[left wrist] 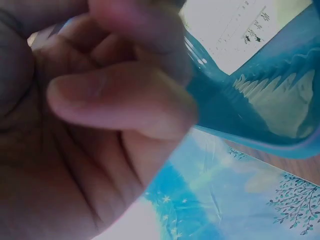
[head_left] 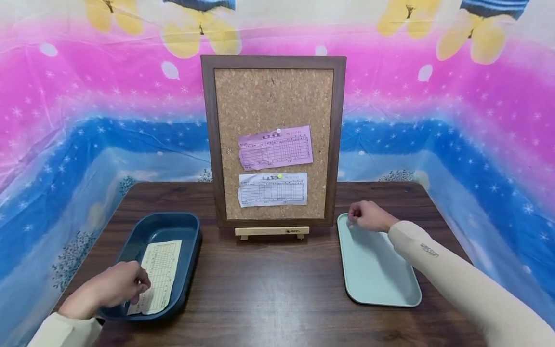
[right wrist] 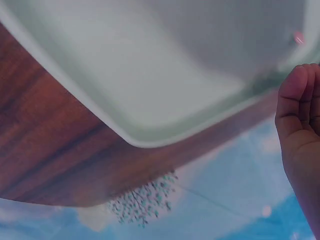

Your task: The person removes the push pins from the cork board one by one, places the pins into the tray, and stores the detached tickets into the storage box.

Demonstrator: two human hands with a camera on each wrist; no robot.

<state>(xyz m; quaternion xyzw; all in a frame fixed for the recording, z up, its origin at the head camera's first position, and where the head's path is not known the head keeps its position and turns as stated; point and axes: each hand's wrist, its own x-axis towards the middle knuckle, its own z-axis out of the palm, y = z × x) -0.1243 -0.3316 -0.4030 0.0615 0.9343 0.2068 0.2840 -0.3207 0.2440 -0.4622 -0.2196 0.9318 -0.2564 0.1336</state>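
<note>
My left hand (head_left: 123, 282) hovers over the near left part of a blue basin (head_left: 193, 250), its fingers loosely curled. A yellow printed slip (head_left: 162, 272) lies in that basin, right beside the fingertips; in the left wrist view the slip (left wrist: 230, 35) shows past the fingers (left wrist: 135, 100). My right hand (head_left: 370, 216) is low over the far left corner of a pale green tray (head_left: 377, 270), fingers bent and close together. Near those fingertips in the right wrist view is a small pink pin (right wrist: 298, 37) on the tray. I cannot tell whether the right fingertips pinch anything.
Between basin and tray, a framed cork board (head_left: 273, 101) stands on a small wooden easel (head_left: 271, 232). Pinned to it are a pink slip (head_left: 277, 149) with a white pin and a white slip (head_left: 273, 190) with a yellow-green pin. A patterned cloth (head_left: 130, 86) hangs around the brown table (head_left: 260, 289).
</note>
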